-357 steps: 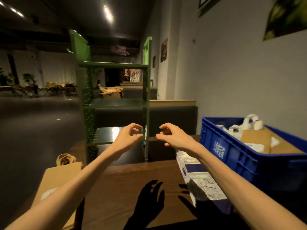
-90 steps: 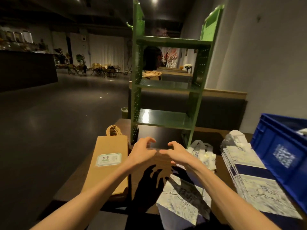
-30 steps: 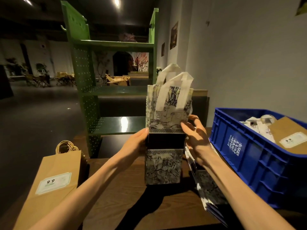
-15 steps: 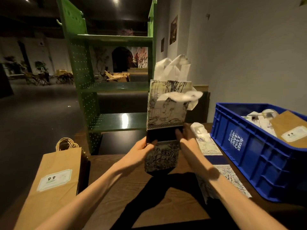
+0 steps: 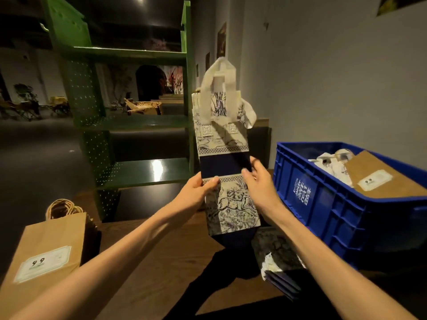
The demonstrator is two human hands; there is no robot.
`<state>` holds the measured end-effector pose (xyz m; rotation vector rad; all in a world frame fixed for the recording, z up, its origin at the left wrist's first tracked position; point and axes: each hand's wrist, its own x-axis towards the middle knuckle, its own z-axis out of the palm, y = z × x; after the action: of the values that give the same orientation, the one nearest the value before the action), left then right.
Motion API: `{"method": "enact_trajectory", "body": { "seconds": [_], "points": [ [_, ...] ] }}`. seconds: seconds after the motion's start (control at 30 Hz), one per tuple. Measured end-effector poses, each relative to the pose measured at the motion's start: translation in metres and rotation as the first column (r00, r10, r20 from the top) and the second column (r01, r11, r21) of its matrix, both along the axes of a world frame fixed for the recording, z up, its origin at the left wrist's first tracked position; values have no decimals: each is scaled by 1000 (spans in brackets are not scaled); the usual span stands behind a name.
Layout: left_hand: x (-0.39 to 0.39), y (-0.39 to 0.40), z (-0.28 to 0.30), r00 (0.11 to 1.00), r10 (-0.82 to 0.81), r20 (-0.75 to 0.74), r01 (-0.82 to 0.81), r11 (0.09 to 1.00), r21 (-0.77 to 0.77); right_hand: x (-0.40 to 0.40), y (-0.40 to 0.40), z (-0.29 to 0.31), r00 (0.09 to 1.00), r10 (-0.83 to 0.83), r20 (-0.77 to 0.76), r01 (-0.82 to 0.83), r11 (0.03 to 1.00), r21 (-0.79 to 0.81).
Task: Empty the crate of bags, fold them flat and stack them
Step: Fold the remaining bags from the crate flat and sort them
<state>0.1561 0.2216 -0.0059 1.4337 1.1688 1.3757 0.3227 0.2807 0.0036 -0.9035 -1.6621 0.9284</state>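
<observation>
The printed bag is held upright above the bench, at centre of view, its base tilted slightly toward 5 o'clock and clear of the surface. The left hand grips the bag's left edge at the dark band, thumb laid across the front face. The right hand pinches the right edge at the same height, fingers behind, thumb in front.

Handling, as a judgement: the bag appears light and thin-walled, likely coated paper or non-woven fabric. The panels hold creases; the white handles are soft and flop freely. Take hold at the side gussets near mid-height, press the sides inward, then fold the base up against the panel. Avoid lifting by the handles when flattening, as the body would swing.

At 5 o'clock, a stack of flattened printed bags lies on the bench beside the blue crate. The crate, at 3 o'clock, holds more bags, among them a brown one. A brown paper bag lies flat at 8 o'clock. A green shelf unit stands at 11 o'clock.

Compared with half a second earlier: the bag has risen off the bench, its handles stand higher, and the right hand has moved from the rear of the bag to its right edge.
</observation>
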Motion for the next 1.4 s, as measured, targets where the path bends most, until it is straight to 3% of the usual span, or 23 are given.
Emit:
{"method": "enact_trajectory", "body": {
  "seconds": [0.1, 0.23, 0.4, 0.47, 0.53, 0.63, 0.8, 0.9, 0.97, 1.07, 1.17, 1.27, 1.4],
  "points": [
    [28, 16, 17, 997, 74, -32, -72, 996, 46, 32, 14, 17, 999, -47, -24, 48, 998, 28],
    [57, 39, 18, 982, 156, -103, -153, 987, 39, 77, 40, 4, 988, -152, 38, 155, 982, -109],
    [82, 66, -40, 936, 12, -352, -74, 984, -161, 107, 55, -45, 940, -194, 279, 276, 915, -294],
    [89, 77, -77, 826, -74, -559, -89, 962, -260, 109, 47, -68, 870, -152, 469, 331, 886, -326],
    [93, 93, -118, 739, -154, -656, -121, 928, -354, 107, 45, -92, 781, -130, 611, 379, 876, -298],
    [104, 83, -116, 787, -118, -605, -128, 929, -348, 107, 52, -111, 667, -214, 713, 461, 871, -169],
    [103, 90, -112, 894, -84, -440, -115, 907, -406, 105, 61, -115, 800, -80, 594, 342, 875, -343],
    [100, 97, -112, 910, -35, -413, -157, 894, -421, 104, 60, -110, 797, -46, 603, 319, 879, -354],
    [103, 95, -95, 877, 41, -478, -241, 900, -364, 104, 57, -96, 779, -40, 626, 301, 899, -318],
    [111, 96, -53, 821, 181, -541, -312, 936, -160, 103, 52, -53, 777, -62, 626, 217, 961, -173],
    [123, 104, -6, 823, 212, -526, -258, 966, -14, 107, 52, 3, 789, -95, 607, 147, 988, -37],
    [137, 115, 33, 880, 158, -448, -159, 987, 36, 125, 57, 52, 884, -54, 464, 108, 990, -92],
    [157, 132, 69, 922, 64, -381, -46, 997, 57, 165, 69, 91, 908, -135, 396, 194, 975, -113]
  ]
}}
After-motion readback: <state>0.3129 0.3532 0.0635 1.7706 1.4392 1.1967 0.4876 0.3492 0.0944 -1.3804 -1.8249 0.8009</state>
